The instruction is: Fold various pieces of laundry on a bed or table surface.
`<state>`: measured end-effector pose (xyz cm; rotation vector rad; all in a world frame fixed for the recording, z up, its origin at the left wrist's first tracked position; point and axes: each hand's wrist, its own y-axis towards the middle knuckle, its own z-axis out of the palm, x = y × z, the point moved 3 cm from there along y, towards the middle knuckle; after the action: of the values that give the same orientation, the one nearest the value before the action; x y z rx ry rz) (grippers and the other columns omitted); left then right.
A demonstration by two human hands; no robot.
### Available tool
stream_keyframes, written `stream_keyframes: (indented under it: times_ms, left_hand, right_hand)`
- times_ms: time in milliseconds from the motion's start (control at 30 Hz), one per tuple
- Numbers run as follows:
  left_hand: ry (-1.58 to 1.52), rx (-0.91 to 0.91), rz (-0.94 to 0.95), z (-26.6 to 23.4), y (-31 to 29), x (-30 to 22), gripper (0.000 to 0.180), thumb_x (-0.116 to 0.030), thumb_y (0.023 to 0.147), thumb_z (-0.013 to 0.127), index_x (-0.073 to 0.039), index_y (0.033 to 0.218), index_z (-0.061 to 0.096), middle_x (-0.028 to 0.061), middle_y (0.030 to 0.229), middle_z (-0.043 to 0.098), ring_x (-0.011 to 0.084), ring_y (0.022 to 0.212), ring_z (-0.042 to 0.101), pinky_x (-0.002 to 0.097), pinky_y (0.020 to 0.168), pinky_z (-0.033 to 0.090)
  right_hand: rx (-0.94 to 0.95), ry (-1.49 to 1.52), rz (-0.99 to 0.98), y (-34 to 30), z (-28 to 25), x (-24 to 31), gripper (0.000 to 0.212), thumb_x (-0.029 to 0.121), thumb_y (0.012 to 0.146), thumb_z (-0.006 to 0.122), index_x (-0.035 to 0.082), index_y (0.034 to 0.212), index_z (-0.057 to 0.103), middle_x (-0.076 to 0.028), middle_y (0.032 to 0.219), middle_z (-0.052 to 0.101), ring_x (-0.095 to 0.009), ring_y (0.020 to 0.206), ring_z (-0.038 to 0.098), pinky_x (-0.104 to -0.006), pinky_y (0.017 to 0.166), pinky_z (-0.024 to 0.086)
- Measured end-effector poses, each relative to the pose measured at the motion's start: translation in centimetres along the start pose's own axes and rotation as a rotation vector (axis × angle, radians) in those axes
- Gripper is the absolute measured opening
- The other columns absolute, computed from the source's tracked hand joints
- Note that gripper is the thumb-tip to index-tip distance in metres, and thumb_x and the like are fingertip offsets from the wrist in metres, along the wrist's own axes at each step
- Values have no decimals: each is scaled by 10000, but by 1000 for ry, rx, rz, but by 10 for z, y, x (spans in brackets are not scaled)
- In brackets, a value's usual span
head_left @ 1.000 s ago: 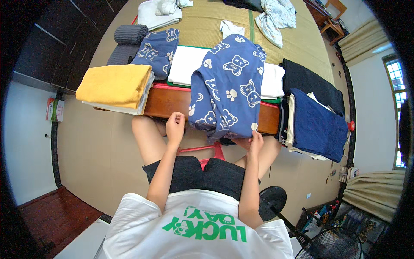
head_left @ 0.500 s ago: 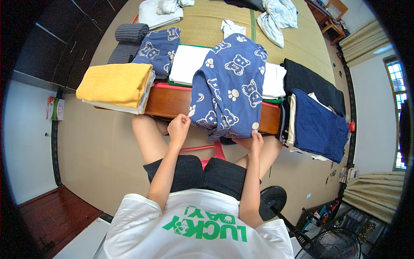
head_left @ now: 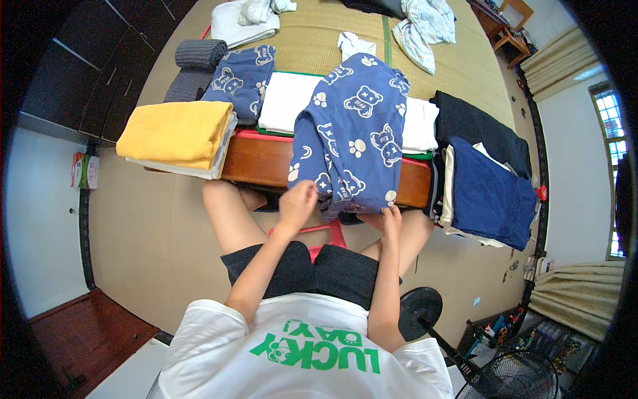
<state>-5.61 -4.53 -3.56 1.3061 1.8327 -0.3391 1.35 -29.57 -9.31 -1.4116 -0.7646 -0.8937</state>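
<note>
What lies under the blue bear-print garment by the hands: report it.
White cloth and the wooden bed edge show on both sides of the blue bear-print garment. The stretch beneath is covered; whether the white cloth continues there cannot be seen.

Blue patterned garment hangs over wooden bed edge. Right hand pinches its near right corner; left hand at its near left corner. Yellow cloth left of garment, navy cloth right, white cloth just beyond.
</note>
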Motion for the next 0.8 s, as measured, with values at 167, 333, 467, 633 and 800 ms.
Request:
stream_keyframes:
  times_ms: [167,333,467,633,800]
  left_hand:
    - [-84,108,-70,47,-5,-28,204,-164,752,624,-49,903,551,86,675,584,212,562,584,320,525,461]
    - [85,94,-160,46,2,-24,222,-208,729,656,-34,829,563,82,609,571,225,524,573,327,502,455]
    - [122,21,-55,47,5,-26,173,-184,699,663,-41,741,575,87,632,578,232,551,578,332,517,460]
    - [-27,-12,-101,40,4,-21,87,-83,686,629,-22,704,569,93,673,577,184,570,579,297,529,463]
    - [-551,-37,-358,19,-6,22,66,-34,727,575,-28,702,514,5,668,548,77,629,538,210,601,427]
  right_hand:
    - [-55,-128,-41,15,-14,-21,206,58,761,484,-26,938,546,-71,878,578,-158,777,538,-273,701,446]
    - [-59,-119,-15,16,-12,-23,194,54,757,479,-31,915,552,-69,876,579,-151,761,538,-265,714,428]
    - [-20,-74,-15,-2,4,3,200,40,757,463,-34,927,541,-87,869,564,-175,773,548,-308,653,508]
    - [-41,-47,-25,-3,0,5,201,22,754,445,-38,925,533,-88,853,552,-184,758,546,-329,614,536]
    - [-76,-44,-98,13,-12,-17,154,27,760,450,-32,870,541,-63,796,549,-156,727,522,-300,593,495]
